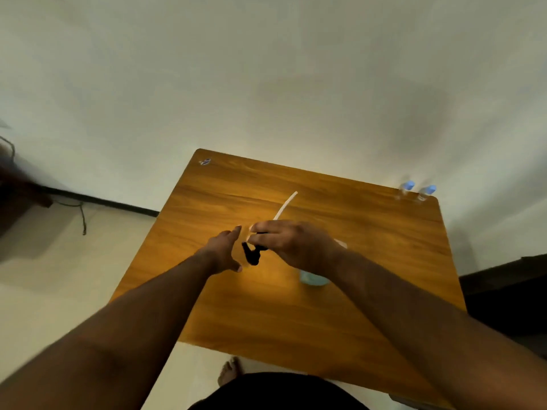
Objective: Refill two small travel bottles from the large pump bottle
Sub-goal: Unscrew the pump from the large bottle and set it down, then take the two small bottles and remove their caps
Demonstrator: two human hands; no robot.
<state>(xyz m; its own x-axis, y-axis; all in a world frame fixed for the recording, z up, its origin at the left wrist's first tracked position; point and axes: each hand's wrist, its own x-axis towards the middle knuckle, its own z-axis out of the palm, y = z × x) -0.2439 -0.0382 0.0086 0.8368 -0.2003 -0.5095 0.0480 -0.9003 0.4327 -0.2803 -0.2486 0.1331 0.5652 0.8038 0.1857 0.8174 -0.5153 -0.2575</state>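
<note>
My right hand (291,242) is closed on a black pump head (253,254), lifted clear of the bottle; its white dip tube (285,206) sticks out past my fingers toward the far side. The large bottle (313,279), pale blue at its base, stands on the wooden table (266,315) under my right wrist and is mostly hidden. My left hand (225,251) hovers just left of the pump head with fingers apart, holding nothing. Two small clear travel bottles with blue caps (407,189) (426,193) stand at the table's far right corner.
A small sticker (205,162) sits at the table's far left corner. The table stands against a pale wall. A dark cable (80,214) lies on the floor at left, dark furniture (509,294) at right. My foot (229,371) shows below the near edge.
</note>
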